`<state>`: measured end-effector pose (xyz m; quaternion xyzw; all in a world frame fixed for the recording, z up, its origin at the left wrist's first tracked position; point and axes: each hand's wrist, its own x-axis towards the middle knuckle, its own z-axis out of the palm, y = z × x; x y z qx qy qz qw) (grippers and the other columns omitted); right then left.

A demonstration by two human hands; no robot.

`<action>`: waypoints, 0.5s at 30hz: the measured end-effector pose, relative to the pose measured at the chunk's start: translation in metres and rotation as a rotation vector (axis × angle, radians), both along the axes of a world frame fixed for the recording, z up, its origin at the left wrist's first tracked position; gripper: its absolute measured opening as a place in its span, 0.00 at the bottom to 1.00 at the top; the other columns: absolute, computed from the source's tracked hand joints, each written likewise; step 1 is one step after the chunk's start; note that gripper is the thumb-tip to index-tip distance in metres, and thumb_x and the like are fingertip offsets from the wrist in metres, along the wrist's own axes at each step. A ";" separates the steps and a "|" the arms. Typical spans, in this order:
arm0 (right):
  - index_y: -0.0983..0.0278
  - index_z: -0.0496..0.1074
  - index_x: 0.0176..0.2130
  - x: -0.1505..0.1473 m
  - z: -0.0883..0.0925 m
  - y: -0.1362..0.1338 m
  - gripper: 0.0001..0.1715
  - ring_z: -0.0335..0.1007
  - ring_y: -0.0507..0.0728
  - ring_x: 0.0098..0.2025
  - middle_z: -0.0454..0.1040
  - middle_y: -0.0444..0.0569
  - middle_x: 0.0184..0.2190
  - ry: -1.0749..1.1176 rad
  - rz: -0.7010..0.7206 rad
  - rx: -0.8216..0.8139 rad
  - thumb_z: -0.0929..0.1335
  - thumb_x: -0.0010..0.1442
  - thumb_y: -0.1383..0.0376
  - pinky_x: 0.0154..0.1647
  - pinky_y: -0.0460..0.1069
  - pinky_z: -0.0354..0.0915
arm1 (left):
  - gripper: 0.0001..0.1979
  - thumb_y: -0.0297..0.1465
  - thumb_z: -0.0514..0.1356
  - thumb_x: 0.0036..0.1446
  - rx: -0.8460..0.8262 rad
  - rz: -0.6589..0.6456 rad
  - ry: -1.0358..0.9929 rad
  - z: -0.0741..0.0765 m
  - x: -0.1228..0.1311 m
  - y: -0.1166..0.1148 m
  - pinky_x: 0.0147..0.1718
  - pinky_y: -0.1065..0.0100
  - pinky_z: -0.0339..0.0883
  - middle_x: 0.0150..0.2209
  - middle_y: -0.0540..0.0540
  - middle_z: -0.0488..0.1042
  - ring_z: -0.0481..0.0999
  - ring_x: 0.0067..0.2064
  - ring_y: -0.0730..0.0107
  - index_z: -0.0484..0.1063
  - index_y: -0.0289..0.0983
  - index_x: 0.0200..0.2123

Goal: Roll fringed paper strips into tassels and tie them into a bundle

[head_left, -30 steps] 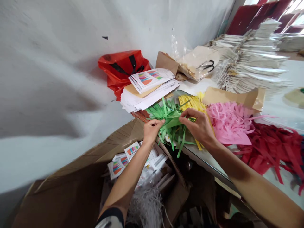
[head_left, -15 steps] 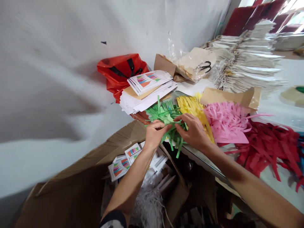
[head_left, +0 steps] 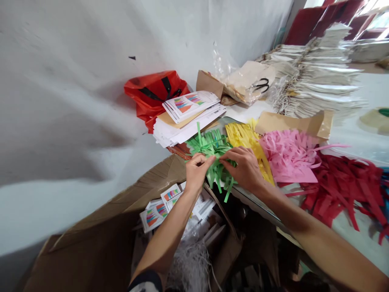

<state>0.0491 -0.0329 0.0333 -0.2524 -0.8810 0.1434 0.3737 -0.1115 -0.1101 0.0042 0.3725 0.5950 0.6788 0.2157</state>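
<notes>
Both hands meet over a heap of green paper strips (head_left: 209,147) at the table's near corner. My left hand (head_left: 197,172) pinches green strips between thumb and fingers. My right hand (head_left: 243,167) has its fingers curled down onto the same green strips, gripping them right beside the left. Yellow paper strips (head_left: 244,136) lie just behind the right hand. Pink fringed paper (head_left: 288,156) lies to its right, and red paper strips (head_left: 346,186) spread further right.
A stack of white sheets with coloured printed cards (head_left: 190,111) and a red plastic bag (head_left: 153,95) sit by the wall. Black scissors (head_left: 261,85) lie on a brown bag. Stacked paper bags (head_left: 319,77) stand behind. An open cardboard box (head_left: 100,231) with cards sits below.
My hands have drawn closer together and slid slightly left over the green strips, gathering them into a tighter bunch. The view shifted a little.
</notes>
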 end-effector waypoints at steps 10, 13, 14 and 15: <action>0.61 0.81 0.34 0.006 0.005 0.014 0.06 0.75 0.55 0.33 0.80 0.45 0.31 0.302 -0.036 -0.475 0.72 0.60 0.62 0.35 0.50 0.66 | 0.20 0.43 0.71 0.55 -0.029 0.157 0.038 -0.026 0.000 -0.008 0.49 0.66 0.62 0.36 0.49 0.69 0.70 0.45 0.65 0.70 0.38 0.21; 0.62 0.80 0.35 0.004 0.009 0.017 0.08 0.75 0.55 0.32 0.80 0.45 0.30 0.269 -0.026 -0.491 0.72 0.61 0.61 0.33 0.49 0.65 | 0.12 0.41 0.70 0.56 -0.044 0.194 0.149 -0.020 0.005 -0.008 0.52 0.64 0.63 0.41 0.48 0.71 0.72 0.50 0.62 0.75 0.40 0.31; 0.61 0.81 0.36 0.003 0.011 0.016 0.08 0.75 0.55 0.31 0.80 0.45 0.30 0.252 -0.020 -0.475 0.72 0.61 0.61 0.33 0.49 0.65 | 0.11 0.38 0.70 0.56 -0.046 0.221 0.228 -0.018 0.007 -0.008 0.53 0.63 0.63 0.45 0.46 0.72 0.72 0.52 0.60 0.76 0.40 0.37; 0.61 0.81 0.36 0.002 0.013 0.016 0.08 0.75 0.55 0.31 0.80 0.45 0.29 0.239 -0.017 -0.458 0.71 0.62 0.61 0.32 0.49 0.65 | 0.14 0.36 0.70 0.56 -0.046 0.255 0.325 -0.016 0.009 -0.009 0.54 0.62 0.64 0.49 0.44 0.72 0.71 0.54 0.58 0.76 0.41 0.44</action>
